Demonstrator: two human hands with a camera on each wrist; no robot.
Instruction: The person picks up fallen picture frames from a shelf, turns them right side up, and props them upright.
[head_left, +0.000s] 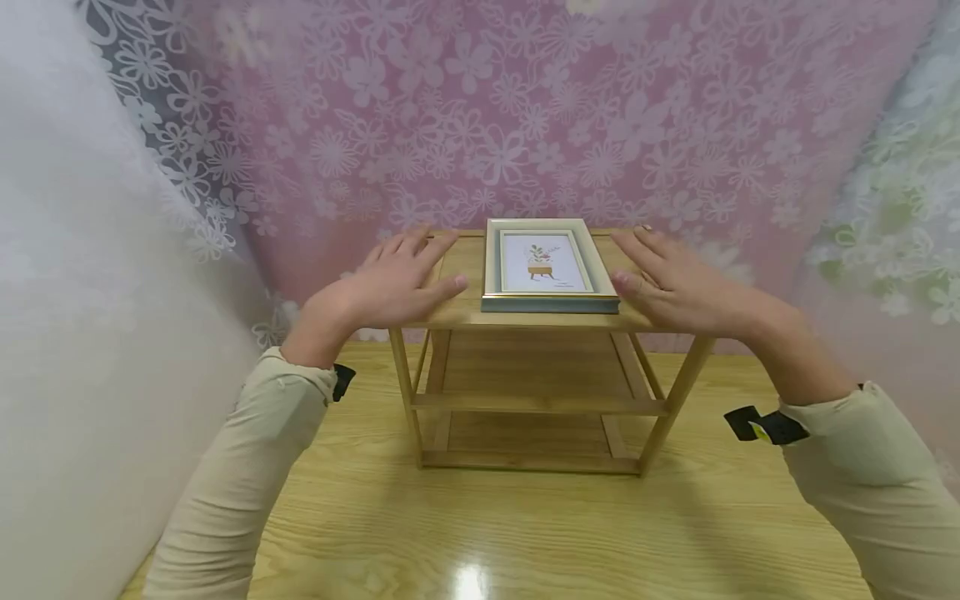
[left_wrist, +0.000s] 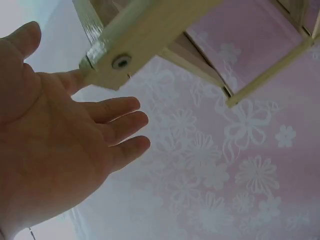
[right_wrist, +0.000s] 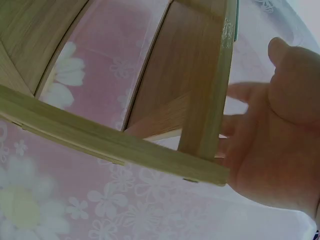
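A picture frame (head_left: 551,304) with a cream and grey-blue border lies flat, picture up, on the top of a three-tier wooden shelf rack (head_left: 459,304). Its picture shows a plant in a brown stand. On the left, my left hand (head_left: 386,287) is spread with straight fingers over the rack's top corner; the left wrist view shows its palm beside a wooden bar (left_wrist: 145,42) with a screw. My right hand (head_left: 678,283) is likewise spread over the right end, its thumb tip close to the frame's right edge. Neither hand grips anything.
The rack's middle shelf (head_left: 536,362) and bottom shelf (head_left: 528,433) sit below the top. Under it is a light wood-patterned floor (head_left: 465,517). Behind hangs a pink flowered cloth (head_left: 480,117), and a white cloth (head_left: 112,292) hangs at the left. Black straps circle both wrists.
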